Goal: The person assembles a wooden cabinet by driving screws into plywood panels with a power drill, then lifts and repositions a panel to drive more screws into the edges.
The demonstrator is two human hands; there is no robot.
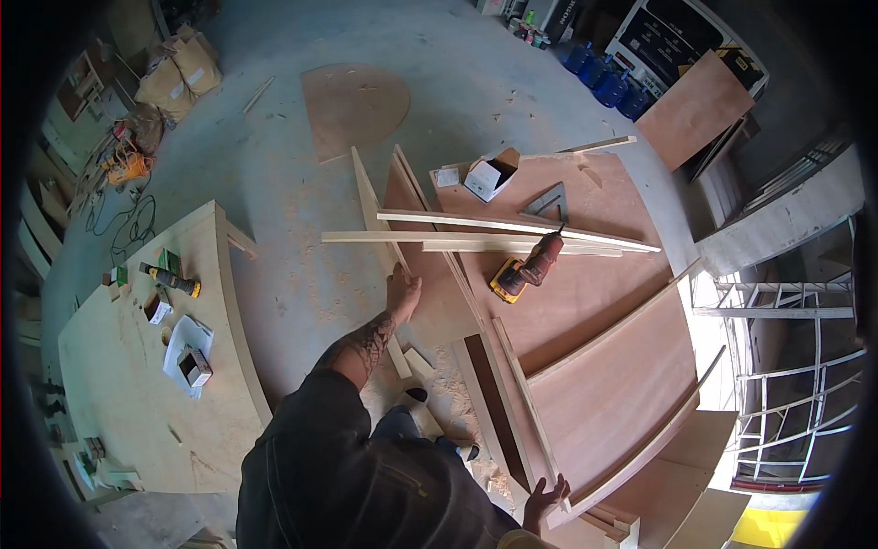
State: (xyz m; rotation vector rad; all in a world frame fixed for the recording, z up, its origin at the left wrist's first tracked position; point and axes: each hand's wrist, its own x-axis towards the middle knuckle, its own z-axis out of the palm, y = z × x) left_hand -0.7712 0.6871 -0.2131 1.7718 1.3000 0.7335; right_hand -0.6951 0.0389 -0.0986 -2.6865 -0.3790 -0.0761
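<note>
My left hand (402, 294) is closed on a long wooden strip (369, 192), which stretches away from me past the left side of the large plywood frame. At the frame's near end, my right hand (546, 501) has its fingers apart, beside the end of another wooden strip (523, 392); its palm is partly hidden. The plywood frame (613, 352) lies in front of me with wooden ribs along it. Several loose strips (512, 222) cross its far part. A red and yellow cordless drill (528, 267) rests there, next to a metal triangle square (546, 203).
An open box (492, 174) sits on the frame's far end. On the left, a plywood-topped table (119, 366) bears another drill (172, 279) and small boxes. A rounded plywood sheet (357, 105) lies on the floor. Blue water bottles (611, 87) stand at far right. Sawdust and offcuts lie by my feet.
</note>
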